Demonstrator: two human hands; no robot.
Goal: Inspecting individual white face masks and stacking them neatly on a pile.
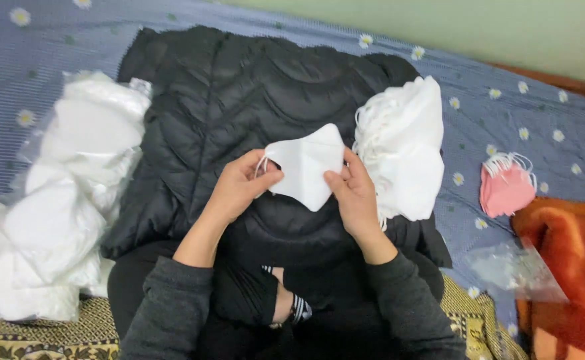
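A folded white face mask [306, 167] is held up between both hands over a black quilted jacket [239, 100] spread across my lap. My left hand [239, 187] pinches the mask's left edge by its ear loop. My right hand [352, 193] grips the mask's right lower edge with thumb on top. Just right of my right hand, a stack of white masks [406, 147] leans on the jacket.
Clear plastic bags full of white masks [66, 200] lie at the left on a blue daisy-print sheet [519, 113]. A small stack of pink masks [506, 187] sits at the right, near an empty clear bag [516, 270] and an orange blanket [572, 267].
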